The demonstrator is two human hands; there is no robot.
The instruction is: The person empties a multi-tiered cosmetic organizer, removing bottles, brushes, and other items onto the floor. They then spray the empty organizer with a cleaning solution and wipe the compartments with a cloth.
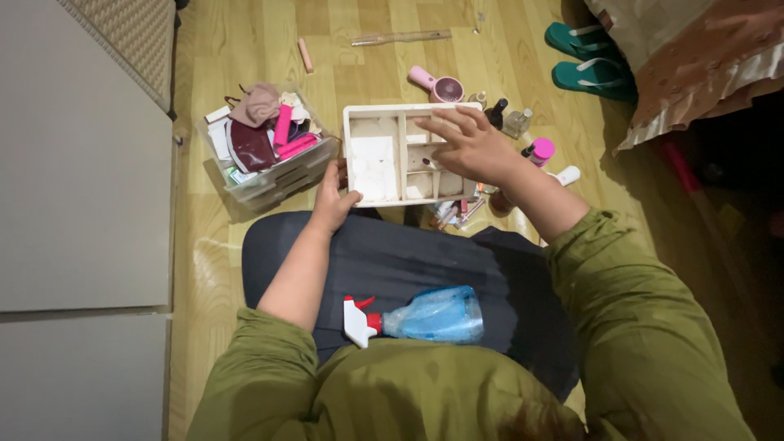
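A white organiser tray (374, 155) with several compartments is held up above my knees. My left hand (333, 200) grips its lower left corner. My right hand (469, 143) lies over the right compartments with fingers spread, pressed onto the tray; whether it holds a cloth there I cannot tell. A blue spray bottle (425, 317) with a white and red trigger rests across my lap, touching neither hand.
A clear plastic box (278, 175) full of pink items and cloth sits on the wooden floor to the left. Small bottles (516, 122), a pink handheld fan (437, 84) and tubes lie beyond the tray. Green flip-flops (592, 57) are far right, a white cabinet (73, 163) left.
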